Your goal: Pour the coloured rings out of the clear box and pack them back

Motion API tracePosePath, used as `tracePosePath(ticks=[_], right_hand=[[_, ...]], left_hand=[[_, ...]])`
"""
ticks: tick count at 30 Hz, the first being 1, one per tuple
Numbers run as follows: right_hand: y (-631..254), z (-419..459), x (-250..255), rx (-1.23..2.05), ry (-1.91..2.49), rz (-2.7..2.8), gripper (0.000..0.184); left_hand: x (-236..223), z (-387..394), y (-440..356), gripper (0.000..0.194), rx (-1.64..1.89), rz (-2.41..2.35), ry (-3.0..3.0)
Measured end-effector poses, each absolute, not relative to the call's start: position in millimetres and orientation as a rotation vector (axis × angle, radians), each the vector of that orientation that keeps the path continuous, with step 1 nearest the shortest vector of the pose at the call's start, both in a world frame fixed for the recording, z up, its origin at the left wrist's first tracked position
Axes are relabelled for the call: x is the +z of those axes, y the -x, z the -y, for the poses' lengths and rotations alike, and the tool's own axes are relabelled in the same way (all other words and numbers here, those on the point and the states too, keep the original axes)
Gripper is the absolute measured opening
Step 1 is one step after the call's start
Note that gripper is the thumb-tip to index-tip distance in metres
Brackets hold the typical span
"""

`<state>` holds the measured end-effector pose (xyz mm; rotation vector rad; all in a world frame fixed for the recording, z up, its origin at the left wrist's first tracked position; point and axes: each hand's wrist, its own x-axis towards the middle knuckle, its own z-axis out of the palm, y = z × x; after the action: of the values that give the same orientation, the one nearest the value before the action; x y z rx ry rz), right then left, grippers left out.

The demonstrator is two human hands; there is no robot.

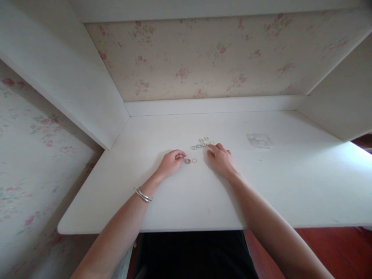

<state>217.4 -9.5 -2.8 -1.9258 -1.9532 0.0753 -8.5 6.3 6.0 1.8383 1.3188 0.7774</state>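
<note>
My left hand point(171, 163) rests on the white tabletop with its fingers curled and thumb near the index tip; whatever might be in the pinch is hidden. Right beside those fingertips lies a small brownish ring point(188, 161), apparently thicker than the others, and next to it a thin gold-coloured ring point(194, 160). My right hand point(221, 159) has its index finger stretched to a loose cluster of rings, at or touching a silvery ring point(204, 145); its thumb stands apart. Other silvery rings point(193, 147) and a gold-coloured ring point(206, 138) lie in that cluster.
A clear plastic bag point(259, 141) lies flat to the right on the white table point(186, 201). White side panels point(87, 77) and a low back ledge point(213, 105) border the tabletop, with floral wallpaper point(209, 62) behind. Its front edge is close to my body.
</note>
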Motion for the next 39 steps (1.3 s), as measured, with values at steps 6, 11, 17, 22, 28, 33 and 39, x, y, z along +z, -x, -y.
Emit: tracePosePath(ticks=[6, 11, 17, 22, 28, 33, 39], right_hand=[[-221.7, 7.5, 0.8, 0.072, 2.044, 1.942, 0.034], [-226.2, 8.3, 1.2, 0.111, 1.997, 1.957, 0.031], [-230.2, 6.3, -3.7, 0.125, 1.972, 2.039, 0.029], [-218.8, 13.7, -4.2, 0.182, 1.661, 2.084, 0.023], [-192.4, 25.8, 1.0, 0.277, 1.393, 2.183, 0.022], [-189.2, 26.6, 0.2, 0.274, 1.376, 2.219, 0.023], [-189.6, 25.1, -2.9, 0.241, 1.393, 2.245, 0.022]], left_hand=[[4.0, -6.3, 8.7, 0.017, 0.791, -1.318, -1.832], [3.2, -6.3, 8.9, 0.017, 0.797, -1.31, -1.81], [6.0, -4.7, 8.7, 0.019, 0.783, -1.312, -1.824], [9.6, -4.3, 8.6, 0.02, 0.751, -1.336, -1.838], [5.9, -6.4, 9.5, 0.019, 0.776, -1.315, -1.856], [3.2, -6.9, 10.1, 0.019, 0.778, -1.295, -1.848], [7.4, -5.4, 9.2, 0.018, 0.773, -1.309, -1.846]])
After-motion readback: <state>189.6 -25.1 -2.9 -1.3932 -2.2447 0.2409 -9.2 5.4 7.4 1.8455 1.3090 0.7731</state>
